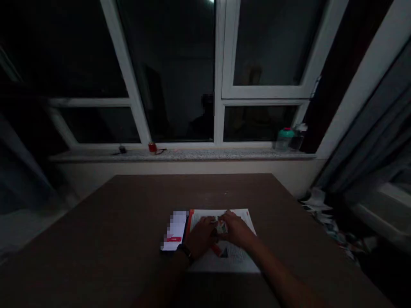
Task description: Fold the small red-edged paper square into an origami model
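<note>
My left hand (201, 236), a dark band on its wrist, rests over a printed booklet or sheet (233, 264) lying flat on the table. Its fingers are bent inward. From the right, my right hand (238, 231) meets it, fingers curved and thumb apart below. Between the fingertips shows a small pale thing (217, 221), too dark and blurred to name. Red and white print covers the page around the hands. Just left of the booklet lies a phone (176, 229) with a lit screen, close to my left wrist.
The brown table (138, 201) reaches toward a window sill (192, 155). On the sill stand a small red object (152, 147), a small dark object (122, 149) and a green-topped container (285, 139). Papers (324, 214) are piled beyond the table's right edge, near a grey curtain (362, 141).
</note>
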The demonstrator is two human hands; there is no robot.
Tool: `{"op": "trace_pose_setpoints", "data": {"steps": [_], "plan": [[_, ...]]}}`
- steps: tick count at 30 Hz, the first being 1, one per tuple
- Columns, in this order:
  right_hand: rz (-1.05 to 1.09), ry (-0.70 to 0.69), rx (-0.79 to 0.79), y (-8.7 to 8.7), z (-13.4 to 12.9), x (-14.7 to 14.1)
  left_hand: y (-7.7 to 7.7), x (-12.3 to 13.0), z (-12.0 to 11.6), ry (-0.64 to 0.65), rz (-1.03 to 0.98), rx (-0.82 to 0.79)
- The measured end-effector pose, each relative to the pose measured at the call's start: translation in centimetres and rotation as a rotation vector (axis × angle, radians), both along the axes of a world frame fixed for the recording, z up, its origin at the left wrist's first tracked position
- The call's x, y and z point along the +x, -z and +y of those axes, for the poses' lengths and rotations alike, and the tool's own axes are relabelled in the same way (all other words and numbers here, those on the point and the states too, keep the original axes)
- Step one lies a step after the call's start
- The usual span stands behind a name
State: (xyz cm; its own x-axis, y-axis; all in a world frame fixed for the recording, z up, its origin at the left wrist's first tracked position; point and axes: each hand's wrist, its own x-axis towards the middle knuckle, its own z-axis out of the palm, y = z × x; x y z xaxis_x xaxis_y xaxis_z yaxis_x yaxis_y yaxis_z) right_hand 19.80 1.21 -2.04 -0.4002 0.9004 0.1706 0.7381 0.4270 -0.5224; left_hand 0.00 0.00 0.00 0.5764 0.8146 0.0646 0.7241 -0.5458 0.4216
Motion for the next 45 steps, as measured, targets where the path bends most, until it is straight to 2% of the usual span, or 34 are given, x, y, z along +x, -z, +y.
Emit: {"op": "trace_pose_setpoints", "data": {"steps": [15,22,31,40,45], "plan": [[0.028,0.019,-0.006,0.4,0.0,0.0,2.1,-0.5,0.7,0.054,0.026,0.079],[0.047,0.006,-0.002,0.1,-0.1,-0.1,1.8,-0.5,0.6,0.046,0.008,0.054],[0.036,0.022,0.001,0.1,-0.1,-0.2,0.7,-0.2,0.2,0.036,0.011,0.004],[0.044,0.017,0.026,0.5,0.0,-0.1,1.5,-0.4,0.6,0.061,0.082,0.085],[0.106,-0.059,0.035,0.6,0.2,0.4,1.0,-0.3,0.5,0.074,0.068,0.07]]}}
